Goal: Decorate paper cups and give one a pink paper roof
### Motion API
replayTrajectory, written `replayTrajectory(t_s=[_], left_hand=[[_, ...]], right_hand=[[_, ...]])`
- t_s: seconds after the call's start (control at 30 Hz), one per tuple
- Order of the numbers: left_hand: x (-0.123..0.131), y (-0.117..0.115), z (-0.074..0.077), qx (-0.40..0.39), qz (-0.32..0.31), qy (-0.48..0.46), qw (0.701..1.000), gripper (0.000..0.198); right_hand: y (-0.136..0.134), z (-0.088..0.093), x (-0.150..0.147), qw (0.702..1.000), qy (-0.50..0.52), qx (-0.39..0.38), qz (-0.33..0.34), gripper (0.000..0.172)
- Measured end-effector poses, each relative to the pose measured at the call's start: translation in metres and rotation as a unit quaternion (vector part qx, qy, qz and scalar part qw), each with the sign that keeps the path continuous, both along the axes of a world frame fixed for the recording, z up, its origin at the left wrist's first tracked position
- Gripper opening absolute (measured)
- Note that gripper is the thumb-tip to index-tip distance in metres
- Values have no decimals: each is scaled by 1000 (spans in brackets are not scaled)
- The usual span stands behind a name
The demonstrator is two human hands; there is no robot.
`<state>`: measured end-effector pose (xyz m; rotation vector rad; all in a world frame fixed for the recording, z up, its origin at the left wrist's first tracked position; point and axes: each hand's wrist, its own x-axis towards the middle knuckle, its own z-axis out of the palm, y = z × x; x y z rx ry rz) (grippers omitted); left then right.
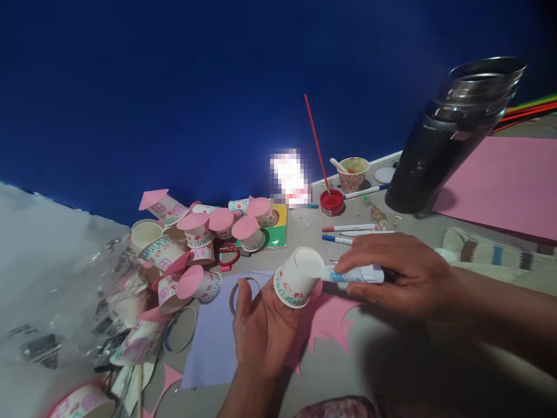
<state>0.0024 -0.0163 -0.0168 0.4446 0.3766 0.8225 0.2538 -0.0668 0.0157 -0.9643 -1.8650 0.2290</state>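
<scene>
My left hand is closed round a small white paper cup with red and green drawings, held upside down so that its base faces up. My right hand grips a white glue tube with blue print. The tube's tip touches the rim of the cup's base. Both hands hover over a lilac paper sheet and pink paper scraps on the table.
A heap of decorated cups with pink paper lids lies at the left on clear plastic wrap. Behind are markers, a red paint pot with a brush, a patterned cup, a tall dark metal flask and a pink sheet.
</scene>
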Motion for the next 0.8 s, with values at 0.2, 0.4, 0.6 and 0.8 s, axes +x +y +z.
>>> replayTrajectory(t_s=[0.2,0.4,0.6,0.8], left_hand=[[-3,5,1,-5,-26,-20,999,91],[-5,7,-4,-8,-32,-46,998,89],[-3,3,-4,30,17,-67,997,79],[10,-14,4,56,114,62,990,59]], right_hand=[[6,-8,10,997,-77,14,8,19],[5,-18,11,988,-149,31,-22,29],[5,-8,2,994,-25,-12,-108,13],[5,-4,-2,992,6,-62,-110,17]])
